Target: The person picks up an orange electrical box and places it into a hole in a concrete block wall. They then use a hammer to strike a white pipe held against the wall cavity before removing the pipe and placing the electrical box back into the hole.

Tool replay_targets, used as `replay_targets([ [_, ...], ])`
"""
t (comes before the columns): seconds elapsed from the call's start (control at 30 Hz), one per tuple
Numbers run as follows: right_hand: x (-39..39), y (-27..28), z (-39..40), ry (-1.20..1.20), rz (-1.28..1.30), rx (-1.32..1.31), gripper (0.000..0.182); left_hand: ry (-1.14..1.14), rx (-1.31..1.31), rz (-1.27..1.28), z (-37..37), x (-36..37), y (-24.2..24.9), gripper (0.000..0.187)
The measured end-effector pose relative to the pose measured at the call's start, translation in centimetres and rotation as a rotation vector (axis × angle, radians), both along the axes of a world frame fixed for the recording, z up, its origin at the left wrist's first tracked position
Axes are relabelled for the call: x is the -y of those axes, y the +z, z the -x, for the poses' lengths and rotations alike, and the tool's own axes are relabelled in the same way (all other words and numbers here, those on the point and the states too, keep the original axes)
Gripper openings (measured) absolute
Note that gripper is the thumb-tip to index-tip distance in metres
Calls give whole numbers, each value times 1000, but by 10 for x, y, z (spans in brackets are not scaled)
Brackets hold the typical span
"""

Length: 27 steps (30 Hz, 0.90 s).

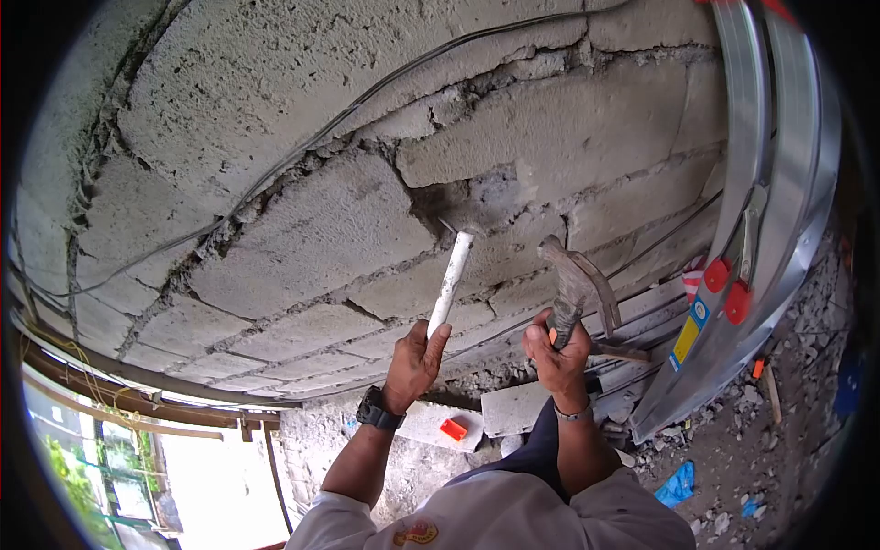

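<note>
My left hand [417, 362], with a dark watch on the wrist, is closed round the lower end of a white pipe [449, 282]. The pipe tilts up toward a broken-out hollow [486, 200] in the concrete block wall [312, 215], its upper end at the hollow's lower edge. A thin metal tip shows just beyond that end. To the right, my right hand [559, 356] is wrapped round the handle of a worn claw hammer [587, 284]. The hammer's head is raised in front of the wall, apart from the pipe.
A metal ladder [775, 183] with red fittings stands at the right against the wall. A dark cable [367, 96] runs across the blocks. Rubble [733, 449] and a blue plastic scrap [676, 486] lie on the ground. A small orange box [453, 429] sits on a pale block below.
</note>
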State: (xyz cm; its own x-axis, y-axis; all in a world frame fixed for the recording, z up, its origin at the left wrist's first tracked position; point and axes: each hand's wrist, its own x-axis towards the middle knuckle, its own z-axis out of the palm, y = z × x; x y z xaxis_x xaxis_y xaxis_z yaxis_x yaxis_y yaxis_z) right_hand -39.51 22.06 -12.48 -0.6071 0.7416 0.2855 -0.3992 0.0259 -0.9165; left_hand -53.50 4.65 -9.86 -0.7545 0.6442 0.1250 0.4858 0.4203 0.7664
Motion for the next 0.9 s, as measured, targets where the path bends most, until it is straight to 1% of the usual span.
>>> replay_targets([
  [0.1,4,-3,2,-11,24,-39,13,-20,-34,26,4,3,2,34],
  [0.17,8,-5,4,57,58,-96,11,-35,-84,60,6,4,4,32],
  [0.2,10,-6,5,51,64,-101,11,-40,-89,66,7,4,6,32],
  [0.27,15,-6,7,4,-46,-129,11,-52,-189,73,8,4,9,32],
  [0.3,16,0,10,-1,-41,-134,11,-57,-195,78,8,5,10,32],
  [0.37,17,12,16,-104,-277,-289,9,-25,-180,118,10,6,12,34],
  [0.4,20,1,21,-33,-246,-382,15,-27,-186,126,11,7,12,34],
  [0.43,25,-9,29,-38,-237,-388,15,-18,-191,151,12,8,13,35],
  [0.47,30,-19,39,-77,-212,-300,11,-9,-197,175,14,9,15,36],
  [0.53,33,-29,63,-161,-288,-165,11,-8,-188,165,14,9,18,36],
  [0.57,31,-37,77,-162,-281,-167,11,-6,-168,145,14,9,19,37],
  [0.63,28,-46,98,-117,-422,-56,13,-5,-167,168,15,13,19,37],
  [0.67,32,-48,97,-168,-413,-62,14,-2,-166,179,18,13,20,37],
  [0.7,35,-38,88,-166,-414,-64,14,1,-167,178,20,13,22,37],
  [0.77,42,-17,67,-81,-210,-74,15,-35,-195,212,23,16,26,36],
  [0.8,49,-17,60,-56,-78,-189,15,-34,-194,210,23,16,28,36],
  [0.83,50,-14,61,-54,-81,-190,15,-40,-168,198,24,17,30,36],
  [0.9,50,-4,67,-101,-69,-702,14,-51,-149,183,25,18,32,35],
])
